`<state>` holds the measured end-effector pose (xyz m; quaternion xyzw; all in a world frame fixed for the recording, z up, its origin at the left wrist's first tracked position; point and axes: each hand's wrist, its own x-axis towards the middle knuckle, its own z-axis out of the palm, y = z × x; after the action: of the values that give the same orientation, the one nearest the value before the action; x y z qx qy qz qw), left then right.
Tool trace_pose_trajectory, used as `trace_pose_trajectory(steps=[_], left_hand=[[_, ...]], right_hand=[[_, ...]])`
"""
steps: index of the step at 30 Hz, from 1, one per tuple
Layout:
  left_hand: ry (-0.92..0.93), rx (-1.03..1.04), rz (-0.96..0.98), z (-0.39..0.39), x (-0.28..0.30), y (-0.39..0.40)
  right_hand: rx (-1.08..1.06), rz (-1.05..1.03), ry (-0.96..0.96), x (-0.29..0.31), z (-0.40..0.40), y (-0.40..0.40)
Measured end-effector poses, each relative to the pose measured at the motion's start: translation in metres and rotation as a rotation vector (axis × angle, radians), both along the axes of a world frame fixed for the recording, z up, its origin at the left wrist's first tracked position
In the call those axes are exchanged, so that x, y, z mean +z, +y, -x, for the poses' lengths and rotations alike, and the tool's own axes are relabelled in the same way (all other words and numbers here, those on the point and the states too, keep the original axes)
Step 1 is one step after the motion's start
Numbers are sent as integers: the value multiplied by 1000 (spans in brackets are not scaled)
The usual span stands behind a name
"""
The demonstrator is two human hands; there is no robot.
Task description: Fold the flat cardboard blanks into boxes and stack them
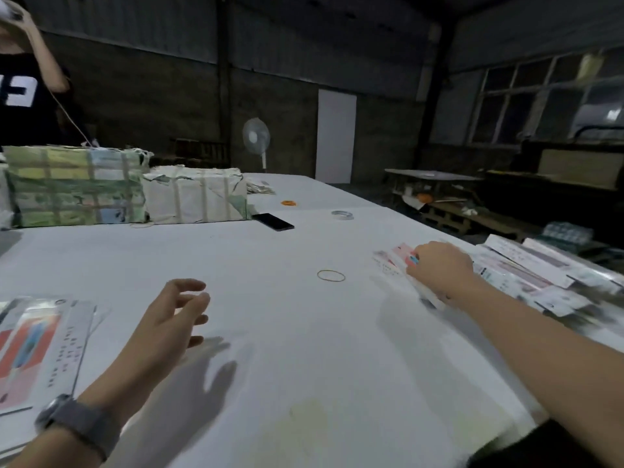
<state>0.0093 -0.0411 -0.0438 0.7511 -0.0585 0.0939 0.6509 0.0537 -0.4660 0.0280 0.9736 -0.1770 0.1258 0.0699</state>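
The right hand (439, 268) grasps a flat blank (401, 261) from the pile (526, 275) on the white table (304, 332); the left hand (172, 319) hovers, fingers released, holding nothing.

A phone (273, 221) lies on the white table (304, 332) beside two wrapped bundles (128, 190). A rubber band (331, 275) and tape roll (342, 215) lie nearby. A fan (256, 137) stands behind.
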Motion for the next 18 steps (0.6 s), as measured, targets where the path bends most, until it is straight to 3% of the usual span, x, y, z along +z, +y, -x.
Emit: trace_pose_trajectory(steps=[5, 10, 15, 18], left_hand=[[-21, 5, -67, 2, 2, -1], [-21, 18, -211, 6, 3, -3], [-138, 101, -607, 10, 9, 0], [-24, 202, -985, 9, 9, 12]], right_hand=[[8, 164, -146, -10, -6, -12], [357, -28, -267, -11, -10, 65], [681, -425, -183, -25, 5, 188], [859, -511, -93, -30, 17, 254]])
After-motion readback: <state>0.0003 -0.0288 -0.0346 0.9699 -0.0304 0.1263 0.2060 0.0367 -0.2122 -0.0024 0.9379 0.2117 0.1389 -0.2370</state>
